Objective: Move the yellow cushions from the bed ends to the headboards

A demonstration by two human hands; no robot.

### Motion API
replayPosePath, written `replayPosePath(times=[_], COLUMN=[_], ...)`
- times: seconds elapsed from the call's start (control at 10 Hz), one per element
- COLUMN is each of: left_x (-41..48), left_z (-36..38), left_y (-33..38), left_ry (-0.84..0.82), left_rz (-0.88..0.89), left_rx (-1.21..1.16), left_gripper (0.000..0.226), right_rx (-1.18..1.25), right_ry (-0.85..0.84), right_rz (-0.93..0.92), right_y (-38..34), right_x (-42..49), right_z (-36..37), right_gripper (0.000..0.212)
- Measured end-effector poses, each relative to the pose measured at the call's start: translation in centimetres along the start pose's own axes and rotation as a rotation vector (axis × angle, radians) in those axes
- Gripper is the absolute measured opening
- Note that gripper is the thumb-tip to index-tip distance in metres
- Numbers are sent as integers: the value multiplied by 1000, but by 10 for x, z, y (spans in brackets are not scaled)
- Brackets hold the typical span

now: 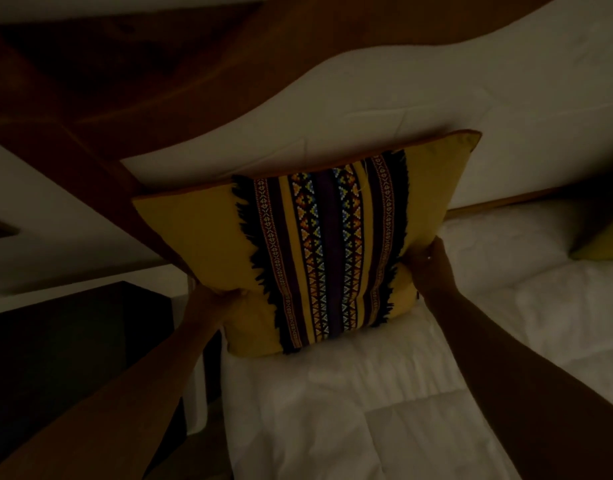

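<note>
Propping the yellow cushion [194, 237] up at the far end of the bed [367, 410] was clearly the step in hand here. Both hands were closed on it: the left hand [217, 299] had its grip pinched on the lower left edge, and the right hand [428, 263] was clamped on the right edge, fingers wrapped round the back where I couldn't see them. The cushion stood upright, tilted a bit, patterned band facing the camera, its bottom edge touching the white bedding and its top leaning at the pale padded headboard [436, 109] behind. I couldn't tell if it actually rested on it. A corner of another yellow cushion [601, 247] showed far right. The next move, I'd guess, called for squaring it up, easing both grips off, and checking it didn't flop forward.
</note>
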State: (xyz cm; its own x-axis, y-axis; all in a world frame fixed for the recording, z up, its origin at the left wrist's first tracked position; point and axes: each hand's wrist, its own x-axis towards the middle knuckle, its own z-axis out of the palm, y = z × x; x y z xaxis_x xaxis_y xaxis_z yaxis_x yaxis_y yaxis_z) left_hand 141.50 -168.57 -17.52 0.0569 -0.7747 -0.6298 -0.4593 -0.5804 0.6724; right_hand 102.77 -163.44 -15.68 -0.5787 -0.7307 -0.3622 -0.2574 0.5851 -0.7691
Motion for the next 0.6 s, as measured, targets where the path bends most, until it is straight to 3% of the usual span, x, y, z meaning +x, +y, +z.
replayPosePath(times=[0.1, 0.2, 0.4, 0.6], left_x=[-22, -47, -95, -159], left_z=[-8, -13, -20, -28], left_y=[6, 5, -1, 7], left_ry=[-38, -35, -56, -189], left_rz=[59, 119, 185, 275], left_rx=[1, -24, 3, 119], left_gripper=[94, 95, 58, 62], right_rx=[-109, -173, -279, -304], right_ry=[11, 4, -73, -95], right_rz=[33, 37, 1, -106], right_y=[5, 4, -12, -33], right_x=[-23, -51, -121, -206], right_z=[-5, -9, -16, -37], right_gripper=[70, 67, 53, 46])
